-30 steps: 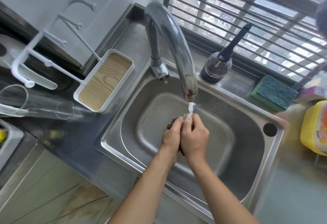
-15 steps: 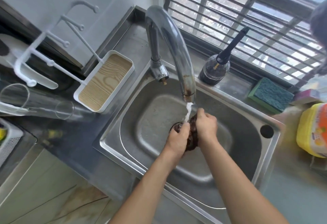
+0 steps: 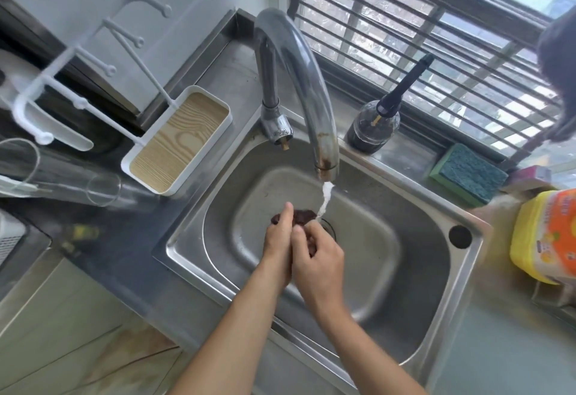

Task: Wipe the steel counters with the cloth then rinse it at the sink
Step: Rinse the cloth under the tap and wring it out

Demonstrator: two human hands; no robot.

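A steel counter (image 3: 218, 83) by a barred window holds the sink (image 3: 461, 301). Over the basin, left hand (image 3: 277, 238) and right hand (image 3: 318, 257) clutch the dark cloth (image 3: 304, 216) under the tap (image 3: 299, 83) stream. Nearby: tray (image 3: 177, 145), bottle (image 3: 372, 126), sponge (image 3: 467, 173), yellow tub (image 3: 545, 238).

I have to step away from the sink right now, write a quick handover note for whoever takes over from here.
Left hand and right hand: both grip the dark cloth, bunched between them over the sink basin.
Faucet is running; the stream lands on the cloth's far edge, near the drain.
Done: cloth is at the sink, rinsing under way. Whether the counters got wiped can't be told from here.
Left: finish rinsing, wring out, shut the water off.
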